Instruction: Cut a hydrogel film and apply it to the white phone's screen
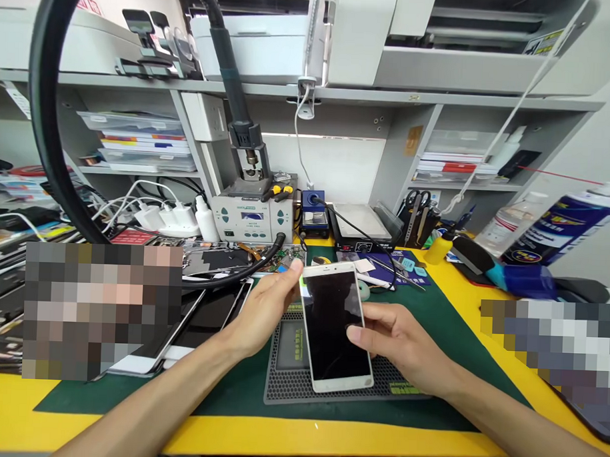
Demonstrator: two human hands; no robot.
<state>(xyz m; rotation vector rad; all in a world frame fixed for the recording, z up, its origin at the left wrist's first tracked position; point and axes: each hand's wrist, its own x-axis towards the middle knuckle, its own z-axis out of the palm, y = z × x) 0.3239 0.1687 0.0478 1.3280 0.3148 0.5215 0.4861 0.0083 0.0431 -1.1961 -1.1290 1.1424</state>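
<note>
Both my hands hold a white smartphone (334, 329) with a dark screen, face up, above a grey perforated work mat (292, 378). My left hand (265, 310) grips the phone's upper left edge, thumb by the top corner. My right hand (396, 341) supports it from the right and underneath, with the thumb resting on the screen. The phone tilts slightly, its bottom end toward me.
A green mat (432, 313) covers the yellow bench (8, 411). A hot-air station (250, 216) with a black hose, a soldering stand (312, 219) and a hot plate (362, 227) stand behind. Phone screens (202, 318) lie at left; a spray can (560, 227) and bottles at right.
</note>
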